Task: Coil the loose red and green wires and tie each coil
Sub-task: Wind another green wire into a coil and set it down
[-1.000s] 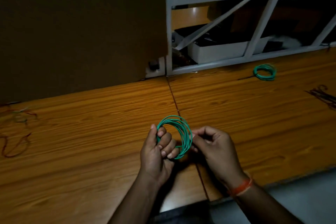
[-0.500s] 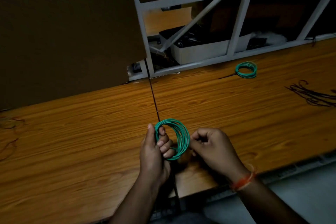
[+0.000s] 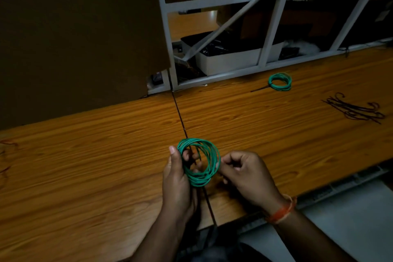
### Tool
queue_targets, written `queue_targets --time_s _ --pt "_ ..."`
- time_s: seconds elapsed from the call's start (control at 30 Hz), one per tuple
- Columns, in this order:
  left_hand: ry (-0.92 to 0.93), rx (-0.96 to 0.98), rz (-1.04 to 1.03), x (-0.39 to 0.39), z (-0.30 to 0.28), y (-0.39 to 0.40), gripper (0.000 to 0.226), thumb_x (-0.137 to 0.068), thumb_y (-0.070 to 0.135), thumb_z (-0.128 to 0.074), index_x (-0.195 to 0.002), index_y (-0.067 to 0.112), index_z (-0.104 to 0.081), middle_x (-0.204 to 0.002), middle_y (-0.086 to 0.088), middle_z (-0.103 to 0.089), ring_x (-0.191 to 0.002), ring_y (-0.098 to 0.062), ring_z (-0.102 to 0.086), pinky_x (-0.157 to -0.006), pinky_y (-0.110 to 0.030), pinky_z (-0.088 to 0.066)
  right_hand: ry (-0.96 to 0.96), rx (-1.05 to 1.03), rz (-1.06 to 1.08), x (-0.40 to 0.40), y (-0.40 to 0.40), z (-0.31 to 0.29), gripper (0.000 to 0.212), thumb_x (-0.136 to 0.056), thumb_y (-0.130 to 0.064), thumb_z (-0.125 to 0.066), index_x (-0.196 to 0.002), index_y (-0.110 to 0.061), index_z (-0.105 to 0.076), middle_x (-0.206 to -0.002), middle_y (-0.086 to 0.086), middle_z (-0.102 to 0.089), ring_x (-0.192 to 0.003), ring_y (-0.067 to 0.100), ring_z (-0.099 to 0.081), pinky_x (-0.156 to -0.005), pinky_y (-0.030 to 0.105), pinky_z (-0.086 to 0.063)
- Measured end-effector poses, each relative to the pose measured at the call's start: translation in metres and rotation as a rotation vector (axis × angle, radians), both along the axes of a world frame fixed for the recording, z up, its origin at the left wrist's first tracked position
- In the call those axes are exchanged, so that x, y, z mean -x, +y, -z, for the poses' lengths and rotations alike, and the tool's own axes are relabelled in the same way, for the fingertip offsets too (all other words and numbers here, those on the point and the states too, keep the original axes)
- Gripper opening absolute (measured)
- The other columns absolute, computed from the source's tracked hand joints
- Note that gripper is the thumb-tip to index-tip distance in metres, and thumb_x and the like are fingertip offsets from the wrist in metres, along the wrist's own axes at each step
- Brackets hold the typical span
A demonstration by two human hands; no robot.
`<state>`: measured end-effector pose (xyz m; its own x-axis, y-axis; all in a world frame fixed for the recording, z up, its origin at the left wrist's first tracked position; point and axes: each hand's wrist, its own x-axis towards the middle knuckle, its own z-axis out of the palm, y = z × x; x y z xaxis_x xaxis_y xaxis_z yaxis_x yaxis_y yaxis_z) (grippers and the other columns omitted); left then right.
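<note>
Holding a green wire coil just above the seam of the wooden table, left hand gripping its near side, right hand pinching its right edge; probably light, thin, springy, wanting to uncurl.

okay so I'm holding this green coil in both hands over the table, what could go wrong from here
The green coil looks loose and untied, its loops fanned apart, so if the left hand eases off they may spring open. The right hand pinches only its edge, so a hard tug could skew the loops. Loose dark wires nearby might snag it if set down there.
</note>
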<state>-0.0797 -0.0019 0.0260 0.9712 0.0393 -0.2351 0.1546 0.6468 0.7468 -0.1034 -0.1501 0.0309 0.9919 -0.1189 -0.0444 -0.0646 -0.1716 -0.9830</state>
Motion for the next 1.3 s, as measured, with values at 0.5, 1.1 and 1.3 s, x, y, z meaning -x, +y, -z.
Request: queue_targets --time_s 0.5,1.1,1.3 --pt "0.243 0.118 -0.186 -0.045 0.016 -0.071 0.042 -0.108 0.043 -0.038 -0.076 0.017 -0.045 -0.049 0.009 -0.029 -0.034 0.0 -0.024 -0.032 -0.014 -0.016 -0.168 0.327 -0.108 -0.05 -0.075 0.015 0.01 -0.094 -0.022 -0.067 -0.091 -0.025 -0.077 -0.085 -0.013 -0.074 -0.08 0.0 -0.068 -0.074 0.027 -0.054" --pt "0.175 -0.387 -0.04 -0.092 0.024 -0.262 0.044 -0.108 0.04 -0.043 -0.086 0.007 -0.061 -0.056 -0.003 -0.051 -0.046 -0.014 -0.048 -0.046 -0.024 -0.041 -0.023 0.231 0.211 -0.122 -0.202 0.052 0.056 -0.103 -0.057 -0.035 -0.076 -0.017 -0.062 -0.062 -0.003 -0.064 -0.057 0.009 -0.063 -0.055 0.033 -0.051" --pt "0.206 -0.324 0.012 -0.098 0.044 -0.296 0.034 -0.106 0.035 -0.049 -0.101 0.005 -0.064 -0.056 -0.003 -0.049 -0.048 -0.015 -0.047 -0.05 -0.026 -0.041 0.044 0.298 0.305 -0.126 -0.229 0.061 0.055 -0.103 -0.058 -0.03 -0.088 -0.02 -0.067 -0.07 -0.008 -0.066 -0.065 0.007 -0.066 -0.059 0.032 -0.054"
